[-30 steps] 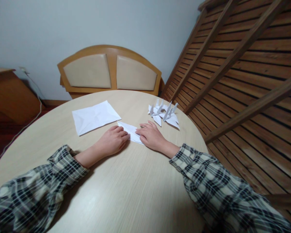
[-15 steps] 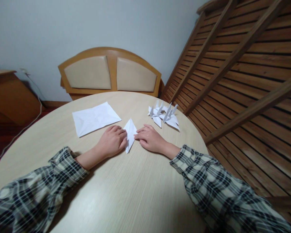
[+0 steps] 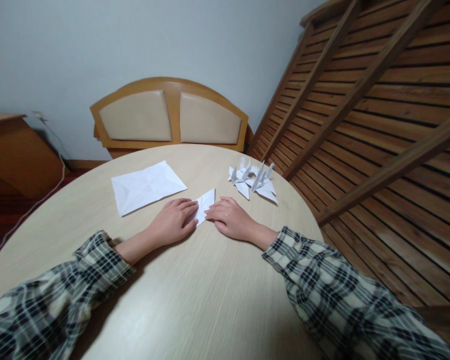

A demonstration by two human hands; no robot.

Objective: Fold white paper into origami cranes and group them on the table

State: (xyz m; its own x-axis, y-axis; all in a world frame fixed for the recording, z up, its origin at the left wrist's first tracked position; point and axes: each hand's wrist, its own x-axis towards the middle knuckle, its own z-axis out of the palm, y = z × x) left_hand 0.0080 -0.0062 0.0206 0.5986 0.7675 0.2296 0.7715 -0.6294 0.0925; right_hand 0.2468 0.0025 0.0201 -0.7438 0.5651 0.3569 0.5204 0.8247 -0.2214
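Observation:
A small folded white paper point(image 3: 206, 201) lies on the table between my hands, its pointed tip toward the upper right and crease lines on its face. My left hand point(image 3: 175, 221) covers its left side, fingers close together and the thumb at its lower edge. At the right edge, my right hand point(image 3: 230, 218) grips the paper with its fingertips, palm side down. Part of the paper is hidden under the left fingers.
Several white paper cranes point(image 3: 263, 186) stand grouped at the back right of the round table point(image 3: 210, 295). A flat, creased stack of white paper point(image 3: 148, 186) lies at the back left. Beyond the table are a padded headboard point(image 3: 210, 117) and a slatted wooden panel point(image 3: 360, 125).
The folded paper has turned clockwise, its top tip swinging to the right. Both hands stay around it with small finger shifts. The view has tipped slightly upward.

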